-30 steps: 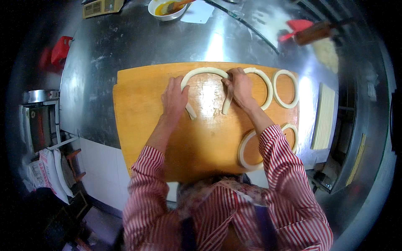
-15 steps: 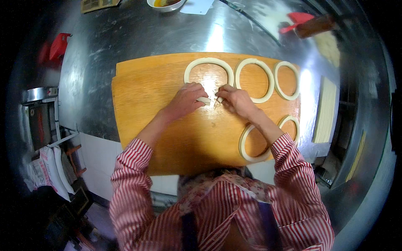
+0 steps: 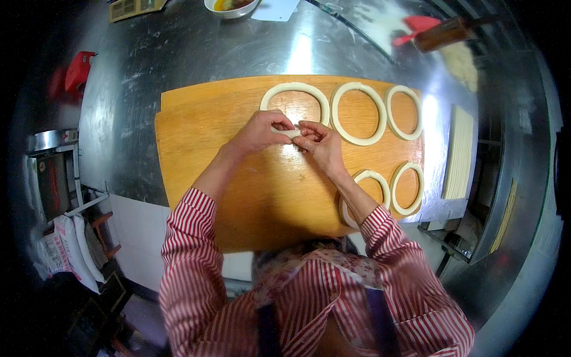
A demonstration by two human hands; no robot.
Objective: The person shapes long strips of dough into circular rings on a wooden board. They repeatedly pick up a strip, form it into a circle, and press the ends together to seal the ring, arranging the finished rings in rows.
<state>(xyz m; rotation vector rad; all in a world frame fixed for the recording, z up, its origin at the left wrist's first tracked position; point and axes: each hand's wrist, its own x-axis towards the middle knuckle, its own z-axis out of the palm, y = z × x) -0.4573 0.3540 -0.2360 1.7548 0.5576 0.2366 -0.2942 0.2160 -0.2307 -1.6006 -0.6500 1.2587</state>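
A rope of pale dough (image 3: 295,87) curves into a ring on the wooden board (image 3: 202,128), its near part lying between my hands. My left hand (image 3: 263,131) pinches one end, which shows as a short pale piece beneath the fingers. Fingertips of my right hand (image 3: 321,144) are closed around the join, almost touching the left ones; the other end is hidden under them. To the right lie finished-looking dough rings (image 3: 383,119), two in the far row and two nearer me, one of these partly covered by my right forearm.
The board lies on a metal table (image 3: 131,101). Straight dough strips (image 3: 457,154) are laid out at the right. Toward the back are a white bowl (image 3: 231,8), a red scoop (image 3: 419,25) and a brown block-like thing (image 3: 441,35). White sacks (image 3: 74,247) stand low at the left.
My hands have come together, closing the gap between the two dough ends. The right hand has turned and moved left, and more of the nearer rings shows.
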